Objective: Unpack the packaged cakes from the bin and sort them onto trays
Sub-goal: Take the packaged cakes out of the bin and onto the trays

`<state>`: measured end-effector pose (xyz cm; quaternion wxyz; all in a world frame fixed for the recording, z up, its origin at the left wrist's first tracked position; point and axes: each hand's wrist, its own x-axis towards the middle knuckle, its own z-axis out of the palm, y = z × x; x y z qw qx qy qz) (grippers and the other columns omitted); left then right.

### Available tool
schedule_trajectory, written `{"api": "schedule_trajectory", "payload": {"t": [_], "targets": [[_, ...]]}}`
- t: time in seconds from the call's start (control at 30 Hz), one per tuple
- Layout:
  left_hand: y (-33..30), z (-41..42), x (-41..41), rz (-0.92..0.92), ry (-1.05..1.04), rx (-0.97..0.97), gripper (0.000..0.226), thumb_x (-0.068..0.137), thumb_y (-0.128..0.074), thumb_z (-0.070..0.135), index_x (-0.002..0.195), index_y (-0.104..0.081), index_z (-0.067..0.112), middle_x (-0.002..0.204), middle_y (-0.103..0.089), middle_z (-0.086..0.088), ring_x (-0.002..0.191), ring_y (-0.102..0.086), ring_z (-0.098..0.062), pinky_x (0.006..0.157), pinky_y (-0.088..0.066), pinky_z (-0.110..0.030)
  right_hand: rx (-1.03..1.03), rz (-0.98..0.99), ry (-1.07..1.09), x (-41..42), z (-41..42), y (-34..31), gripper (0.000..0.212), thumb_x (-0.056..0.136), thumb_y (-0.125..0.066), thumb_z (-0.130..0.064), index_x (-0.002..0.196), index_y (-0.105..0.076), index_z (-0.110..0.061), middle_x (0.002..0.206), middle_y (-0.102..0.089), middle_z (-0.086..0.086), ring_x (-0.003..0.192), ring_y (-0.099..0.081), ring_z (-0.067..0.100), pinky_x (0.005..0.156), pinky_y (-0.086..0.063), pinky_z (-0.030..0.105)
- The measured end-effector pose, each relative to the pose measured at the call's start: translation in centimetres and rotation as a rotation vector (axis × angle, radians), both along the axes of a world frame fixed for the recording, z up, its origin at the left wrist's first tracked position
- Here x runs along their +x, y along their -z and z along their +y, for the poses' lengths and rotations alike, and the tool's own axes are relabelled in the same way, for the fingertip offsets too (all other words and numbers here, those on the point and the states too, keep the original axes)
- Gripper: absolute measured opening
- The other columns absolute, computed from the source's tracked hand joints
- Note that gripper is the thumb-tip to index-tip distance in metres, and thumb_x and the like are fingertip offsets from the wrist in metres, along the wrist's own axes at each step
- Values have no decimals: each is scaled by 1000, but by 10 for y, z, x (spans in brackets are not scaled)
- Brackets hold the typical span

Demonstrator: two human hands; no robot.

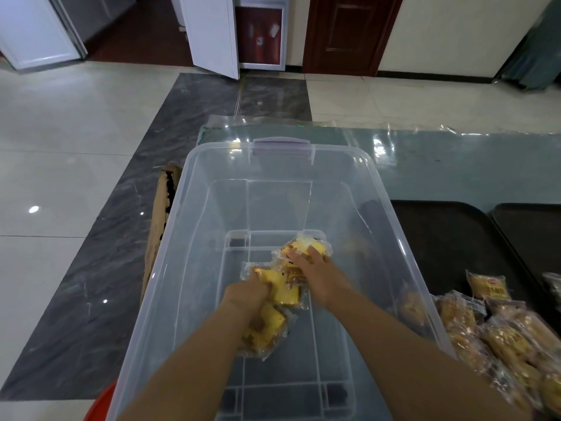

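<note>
A large clear plastic bin (194,208) with a lilac latch stands in front of me. Both my arms reach down into it. On its floor lie a few yellow cakes in clear wrappers. My left hand (247,294) is closed on one packaged cake (283,288), and another wrapped cake (267,331) lies just under my left wrist. My right hand (315,270) presses on a third packaged cake (306,246) farther back, its fingers curled over the wrapper.
Two black trays (449,238) (528,229) lie to the right of the bin. A pile of wrapped cakes (498,332) covers the near part of the first tray. A torn cardboard box (159,217) stands left of the bin, and a red object (100,405) shows at the bottom left.
</note>
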<state>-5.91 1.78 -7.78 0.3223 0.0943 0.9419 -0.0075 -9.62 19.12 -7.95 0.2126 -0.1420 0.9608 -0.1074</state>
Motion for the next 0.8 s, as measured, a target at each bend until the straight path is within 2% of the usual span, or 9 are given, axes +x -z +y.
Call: {"api": "schedule_trajectory", "payload": {"t": [0.07,0.13,0.2,0.3,0.4,0.5,0.57,0.67,0.8], "targets": [[-3,-4,-4,40,-3,53,71,79,-71,36,139,-34,24,144,-33,-7,119,-50,-29,97,-45,-37,-80,16,8,0,1,0,54,99,-38,-44,149,-18,-36,157,-13,5,139,-22,35,111,-29,47],[-9,-7,-12,91,8,131,77,74,-75,39,139,-35,27,140,-35,-4,118,-50,-27,95,-45,-36,-56,169,-53,-2,2,5,59,92,-29,-65,145,-26,-37,151,-28,4,132,-35,33,107,-31,47],[-18,-9,-20,127,-11,238,84,70,-80,40,140,-35,27,138,-35,-2,118,-49,-25,97,-44,-34,-64,215,-2,-2,1,7,65,85,-25,-74,140,-33,-39,144,-38,2,122,-43,29,102,-35,45],[-21,-14,-35,155,-85,314,97,64,-83,45,143,-31,26,144,-27,-4,128,-40,-26,103,-39,-35,-158,112,69,-5,-1,3,52,90,-30,-59,140,-29,-44,145,-34,3,124,-42,27,104,-38,46],[-4,-15,-42,101,-158,250,111,61,-83,50,149,-18,27,157,-3,-9,142,-16,-33,112,-29,-44,-238,75,171,-11,-2,-1,48,97,-34,-45,145,-29,-41,148,-32,4,127,-38,28,104,-35,44],[12,-15,-46,33,-70,120,128,56,-78,66,151,-1,28,159,13,-8,145,1,-34,116,-17,-52,-268,12,172,-14,-4,0,53,99,-41,-21,148,-27,-36,149,-27,11,132,-30,37,105,-32,47],[19,-17,-50,-17,19,47,136,51,-74,75,150,9,32,158,16,-6,145,6,-35,115,-12,-56,-200,-4,155,-13,-2,2,58,97,-45,-22,149,-22,-37,150,-23,9,134,-28,34,106,-34,47],[24,-13,-49,-74,65,16,138,47,-74,77,148,11,38,158,18,-4,143,11,-40,112,-14,-63,-16,24,44,-9,1,9,69,94,-55,-28,149,-14,-36,154,-14,5,138,-24,30,107,-36,46],[30,-3,-38,-59,60,8,137,50,-78,70,148,13,37,158,18,-7,141,13,-45,109,-18,-66,-43,22,44,-8,0,12,67,97,-50,-29,150,-11,-36,157,-7,4,141,-19,30,110,-31,45]]}}
